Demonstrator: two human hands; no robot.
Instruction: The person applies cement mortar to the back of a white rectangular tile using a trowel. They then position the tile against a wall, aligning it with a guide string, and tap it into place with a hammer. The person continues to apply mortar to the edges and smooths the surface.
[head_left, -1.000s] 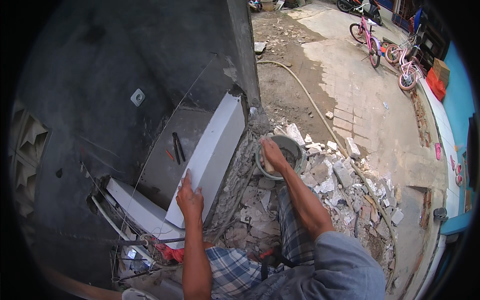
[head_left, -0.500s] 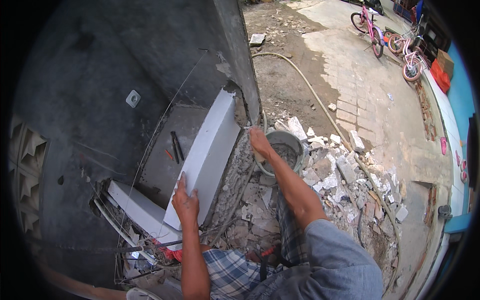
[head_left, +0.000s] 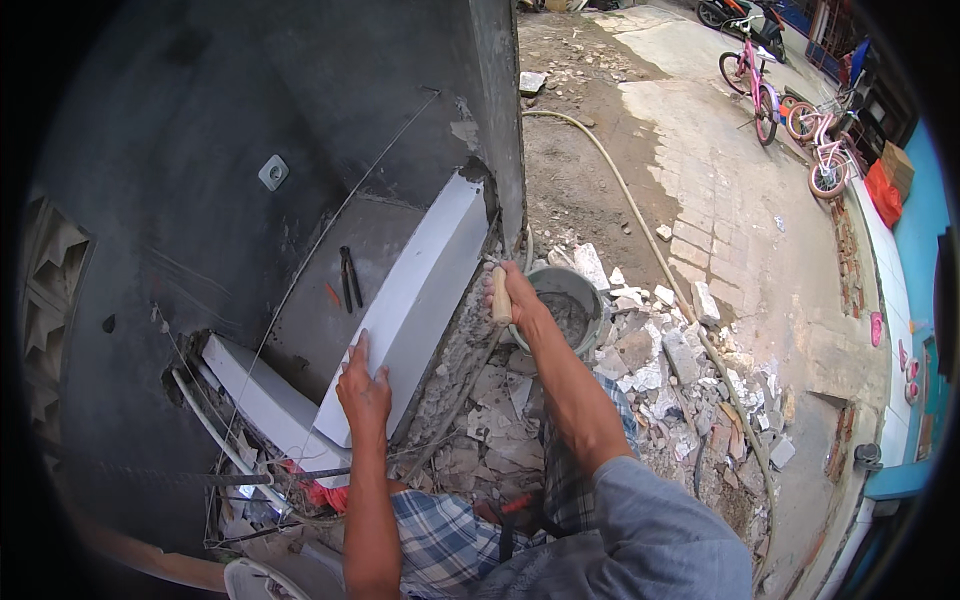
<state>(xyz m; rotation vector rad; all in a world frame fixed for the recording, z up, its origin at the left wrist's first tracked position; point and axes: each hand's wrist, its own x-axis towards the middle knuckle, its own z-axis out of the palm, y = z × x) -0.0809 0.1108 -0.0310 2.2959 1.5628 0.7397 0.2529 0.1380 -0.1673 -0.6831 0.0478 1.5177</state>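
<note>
My left hand [head_left: 363, 395] lies with spread fingers on the lower part of a long white block [head_left: 425, 285], which stands on edge along a low ledge of rough mortar [head_left: 445, 355]. Its far end meets the grey wall. My right hand [head_left: 520, 293] is closed round the pale wooden handle [head_left: 501, 300] of a tool whose head is hidden, beside the block's right side. Just right of that hand sits a bucket [head_left: 601, 312] with grey wet mix [head_left: 565, 318] in it. A second white block [head_left: 265, 405] meets the long one at its near end.
Inside the blocks, pliers [head_left: 350, 280] and a small orange piece [head_left: 333, 293] lie on grey slab. A taut string [head_left: 370, 170] crosses above. Broken rubble [head_left: 690, 370] and a hose [head_left: 630, 195] lie to the right. A pink bicycle [head_left: 752, 85] stands farther off.
My right hand has drawn slightly back toward me and turned, so the wooden handle now shows. My left hand stays on the white block. The whole view has shifted a little.
</note>
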